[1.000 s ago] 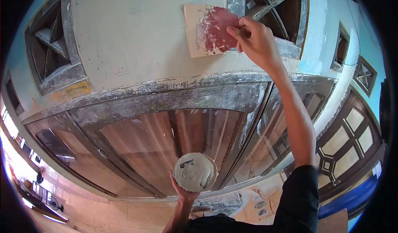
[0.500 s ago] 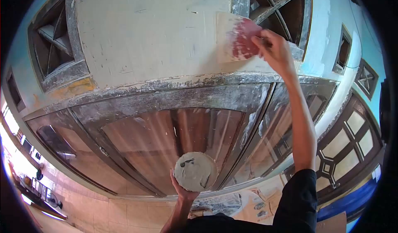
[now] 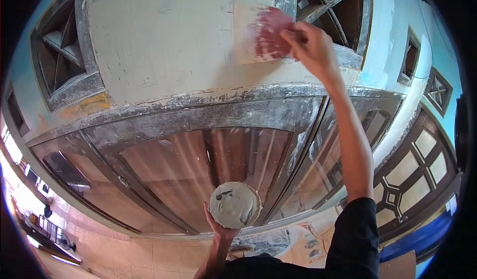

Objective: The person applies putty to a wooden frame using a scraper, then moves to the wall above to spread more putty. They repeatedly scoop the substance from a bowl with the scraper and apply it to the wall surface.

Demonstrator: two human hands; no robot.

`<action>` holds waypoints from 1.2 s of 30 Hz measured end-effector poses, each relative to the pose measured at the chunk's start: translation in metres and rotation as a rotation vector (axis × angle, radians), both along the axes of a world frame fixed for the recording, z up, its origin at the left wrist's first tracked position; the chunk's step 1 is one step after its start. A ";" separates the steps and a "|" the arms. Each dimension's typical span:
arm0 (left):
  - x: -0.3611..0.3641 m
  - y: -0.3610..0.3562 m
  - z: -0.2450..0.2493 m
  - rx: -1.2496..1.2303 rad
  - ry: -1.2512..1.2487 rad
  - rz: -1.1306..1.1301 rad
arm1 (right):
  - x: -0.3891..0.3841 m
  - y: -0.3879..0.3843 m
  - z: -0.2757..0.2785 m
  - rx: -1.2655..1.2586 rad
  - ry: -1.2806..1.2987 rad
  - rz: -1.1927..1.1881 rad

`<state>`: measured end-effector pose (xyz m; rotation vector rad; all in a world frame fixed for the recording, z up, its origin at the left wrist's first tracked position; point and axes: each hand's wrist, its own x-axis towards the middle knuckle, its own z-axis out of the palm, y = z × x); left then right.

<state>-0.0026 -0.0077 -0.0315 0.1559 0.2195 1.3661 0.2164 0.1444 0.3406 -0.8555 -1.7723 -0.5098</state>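
Note:
My right hand (image 3: 314, 46) pinches a wide, flat red putty spreader (image 3: 271, 33) by its right edge. Pale putty coats the left part of the spreader, which lies against the cream wall panel (image 3: 159, 45) just left of a window vent. Lower down, my left hand (image 3: 221, 229) supports a round bowl (image 3: 259, 205) from below and at its left side, fingers curled round it. Grey-white putty (image 3: 233, 208) fills the bowl, with a dark mark near its upper left.
Scuffed wooden-framed vents (image 3: 333, 11) flank the panel. Beneath runs a worn ledge (image 3: 208, 100) over glass panes (image 3: 208, 155). Spattered sheeting (image 3: 308, 244) lies on the tiled floor (image 3: 144, 256). A door (image 3: 412, 174) stands at right, with a fan (image 3: 65, 240) at far left.
My right hand has moved left and slightly up along the wall with the spreader. The left hand and the bowl have stayed nearly in place.

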 end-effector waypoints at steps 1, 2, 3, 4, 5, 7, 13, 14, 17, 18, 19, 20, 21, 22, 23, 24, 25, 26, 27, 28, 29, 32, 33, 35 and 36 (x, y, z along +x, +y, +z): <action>0.000 -0.002 0.001 -0.002 -0.001 0.001 | 0.017 -0.003 -0.003 -0.098 0.055 -0.007; -0.001 -0.004 0.005 0.005 -0.006 0.001 | 0.034 -0.005 -0.006 -0.195 0.110 -0.012; -0.002 -0.006 0.008 0.013 -0.010 0.004 | 0.057 -0.006 -0.012 -0.231 0.155 0.039; -0.003 -0.006 0.010 0.015 -0.012 0.009 | 0.066 -0.011 -0.014 -0.267 0.199 0.090; -0.003 -0.006 0.011 0.018 0.003 0.020 | 0.069 -0.010 -0.017 -0.266 0.196 0.092; -0.002 -0.005 0.009 0.017 0.022 0.028 | 0.058 -0.024 -0.012 -0.252 0.211 0.203; 0.002 -0.004 0.012 -0.010 -0.025 0.004 | -0.005 -0.003 -0.008 -0.069 0.015 0.030; 0.003 -0.005 0.013 -0.006 0.022 0.021 | 0.004 -0.003 -0.012 -0.072 0.019 0.031; -0.002 -0.009 0.017 0.016 0.059 0.016 | 0.057 -0.007 -0.022 -0.226 0.229 0.010; -0.002 -0.010 0.019 0.034 0.046 -0.007 | 0.077 -0.005 -0.027 -0.282 0.268 0.014; -0.002 -0.009 0.017 0.037 0.042 -0.006 | 0.085 -0.008 -0.029 -0.268 0.296 0.154; -0.003 -0.008 0.014 0.023 0.046 0.008 | 0.088 -0.005 -0.030 -0.264 0.293 0.156; -0.003 -0.007 0.011 0.009 0.053 0.020 | 0.077 -0.012 -0.027 -0.272 0.297 0.214; -0.003 -0.006 0.008 0.007 0.058 0.018 | 0.064 -0.018 -0.024 -0.282 0.305 0.269; -0.003 -0.004 0.003 0.011 0.048 0.026 | 0.045 -0.021 -0.020 -0.280 0.275 0.238; -0.001 -0.003 0.001 0.016 0.035 0.032 | 0.028 -0.020 -0.019 -0.267 0.274 0.286; 0.001 -0.003 0.003 0.014 0.034 0.025 | 0.019 -0.016 -0.018 -0.252 0.208 0.241; 0.003 -0.002 0.006 0.001 0.026 0.017 | 0.015 -0.011 -0.018 -0.237 0.142 0.198; 0.002 -0.002 0.008 -0.011 0.019 0.011 | 0.020 -0.008 -0.021 -0.238 0.143 0.197; 0.001 -0.002 0.008 -0.010 0.020 0.010 | 0.030 -0.005 -0.025 -0.164 0.131 0.117; 0.000 -0.002 0.007 -0.006 -0.002 -0.005 | 0.040 -0.004 -0.028 -0.091 0.118 0.039; -0.002 -0.004 0.005 -0.004 0.000 -0.009 | 0.078 -0.012 -0.036 -0.265 0.264 0.069; -0.002 -0.004 0.005 -0.004 0.029 0.000 | 0.075 -0.017 -0.035 -0.261 0.289 0.079; 0.000 -0.004 0.006 0.015 0.036 0.002 | 0.044 -0.024 -0.032 -0.230 0.264 0.135; 0.002 -0.004 0.006 0.034 0.043 0.001 | 0.027 -0.025 -0.030 -0.198 0.239 0.189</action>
